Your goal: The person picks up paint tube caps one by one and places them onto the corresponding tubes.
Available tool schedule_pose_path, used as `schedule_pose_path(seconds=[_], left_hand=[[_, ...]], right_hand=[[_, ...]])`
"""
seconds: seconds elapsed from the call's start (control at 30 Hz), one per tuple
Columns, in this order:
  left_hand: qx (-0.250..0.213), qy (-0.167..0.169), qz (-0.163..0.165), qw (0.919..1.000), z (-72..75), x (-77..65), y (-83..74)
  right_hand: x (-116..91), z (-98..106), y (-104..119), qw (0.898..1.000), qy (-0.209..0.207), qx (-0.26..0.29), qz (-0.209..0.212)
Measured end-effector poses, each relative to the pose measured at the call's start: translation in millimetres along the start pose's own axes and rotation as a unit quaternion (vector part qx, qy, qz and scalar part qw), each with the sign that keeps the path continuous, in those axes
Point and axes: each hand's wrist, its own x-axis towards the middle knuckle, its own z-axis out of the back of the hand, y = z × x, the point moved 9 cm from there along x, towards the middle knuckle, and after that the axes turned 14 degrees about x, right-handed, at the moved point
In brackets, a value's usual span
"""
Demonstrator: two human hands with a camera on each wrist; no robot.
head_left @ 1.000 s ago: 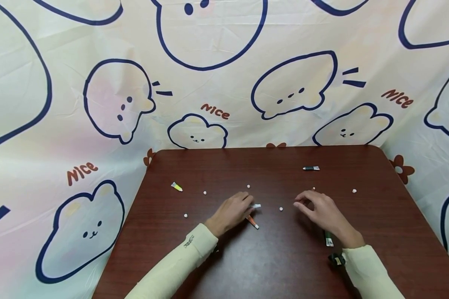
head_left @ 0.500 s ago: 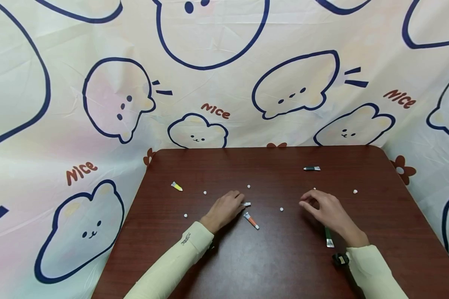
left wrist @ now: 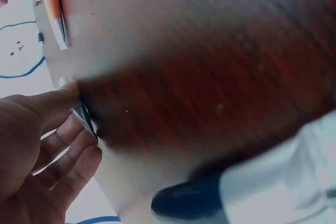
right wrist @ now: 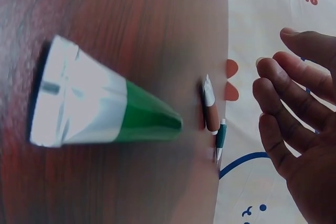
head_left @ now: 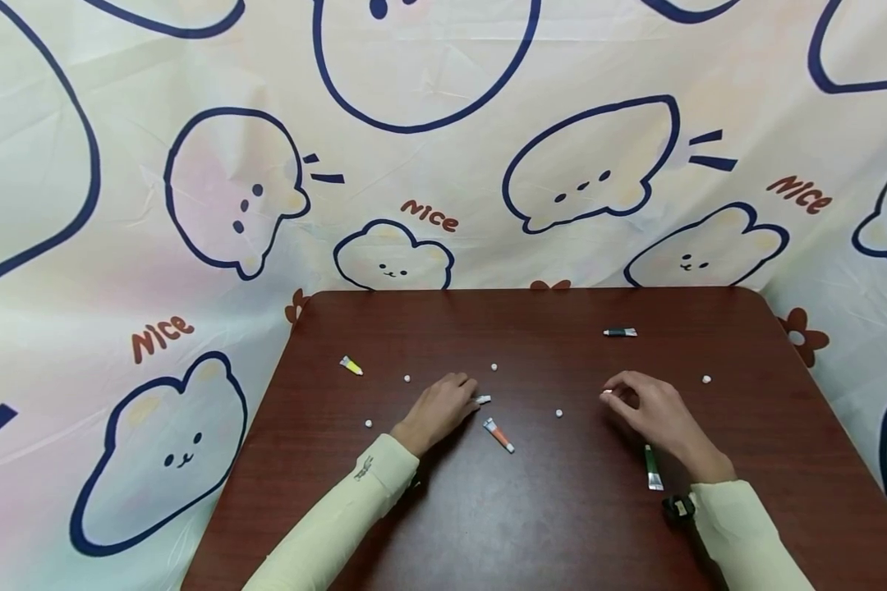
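My left hand point(head_left: 439, 406) pinches a small paint tube between thumb and fingers. In the left wrist view the tube point(left wrist: 85, 118) looks silvery and dark, and its white end point(head_left: 484, 400) sticks out past the fingers in the head view. Just to the right lies an orange paint tube point(head_left: 498, 436). My right hand point(head_left: 654, 414) hovers with loosely bent fingers, thumb apart from them in the right wrist view. Behind those fingers lies a brown tube point(right wrist: 211, 114), mostly hidden in the head view. Near the right wrist lies a green paint tube point(head_left: 653, 469).
A yellow tube point(head_left: 351, 365) lies at the left of the brown table point(head_left: 532, 525), a dark green tube point(head_left: 620, 332) at the back right. Several small white pieces, such as one piece point(head_left: 558, 413) between the hands, are scattered about. A patterned cloth point(head_left: 480, 189) hangs behind.
My left hand has shifted left with its tube, uncovering the orange tube. My right hand has drifted slightly right, now covering the white bit behind it and exposing more of the green tube.
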Motion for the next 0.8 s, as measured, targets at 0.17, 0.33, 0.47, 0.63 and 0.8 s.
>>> schedule_pose_path(seconds=[0.17,0.33,0.47,0.63,0.8], left_hand=[[0.003,-0.001,0.003,1.0000,3.4,-1.8,3.5],[0.010,-0.001,0.025,0.9996,5.0,-4.0,17.0],[0.012,0.002,0.036,0.9993,6.1,-7.3,29.2],[0.020,-0.001,0.053,0.9984,8.4,-13.8,44.7],[0.021,0.011,0.077,0.9967,9.4,-18.5,62.1]], right_hand=[[1,3,-6,1.000,0.000,-0.002,-0.018],[3,7,-11,1.000,-0.004,-0.003,-0.030],[4,9,-13,1.000,-0.012,-0.004,-0.019],[4,15,-18,1.000,-0.018,-0.004,-0.021],[3,20,-26,0.999,-0.013,-0.009,-0.038]])
